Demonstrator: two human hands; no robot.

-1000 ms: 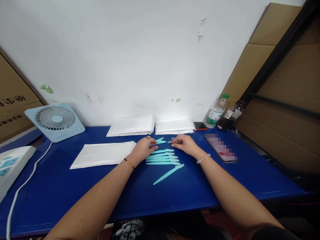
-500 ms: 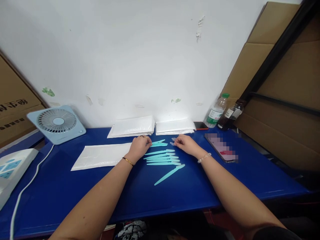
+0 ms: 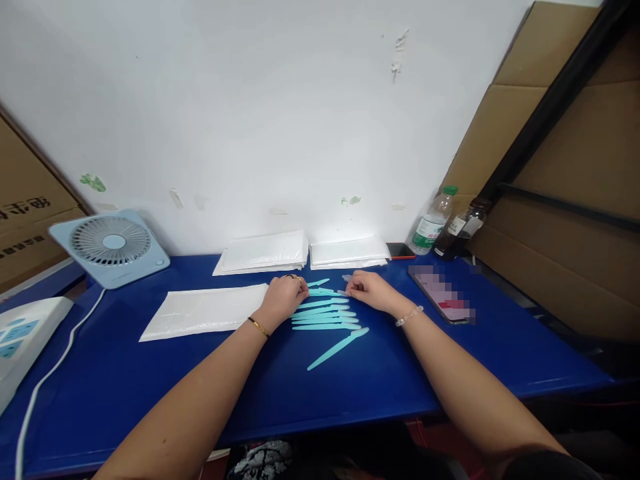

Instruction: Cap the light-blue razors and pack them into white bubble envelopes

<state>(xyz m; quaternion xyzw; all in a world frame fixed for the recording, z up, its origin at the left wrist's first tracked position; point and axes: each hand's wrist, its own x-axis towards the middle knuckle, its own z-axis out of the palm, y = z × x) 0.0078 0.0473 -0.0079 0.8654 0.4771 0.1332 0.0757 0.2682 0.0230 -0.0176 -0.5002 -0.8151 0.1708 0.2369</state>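
My left hand (image 3: 285,297) is closed, its fingertips pinching the handle end of a turquoise eyebrow razor (image 3: 324,292). That razor points right, its far end meeting a small clear plastic cap (image 3: 341,293) pinched in my right hand (image 3: 369,291). A second clear piece (image 3: 347,277) pokes out by the right fingers; whether they hold it too, I cannot tell. Another razor (image 3: 320,283) lies just behind the held one. Nearer to me, several turquoise razors (image 3: 325,320) rest in a row, and a single razor (image 3: 337,349) lies slanted in front of them.
A white padded mailer (image 3: 200,312) lies left of my left hand. Two stacks of mailers, a left stack (image 3: 263,252) and a right stack (image 3: 350,251), sit against the wall. A phone (image 3: 440,293), a water bottle (image 3: 433,223), a dark bottle (image 3: 460,230) and a fan (image 3: 113,243) stand around.
My left hand has moved slightly right with the razor, whose end now reaches the clear cap. The right hand has barely moved.
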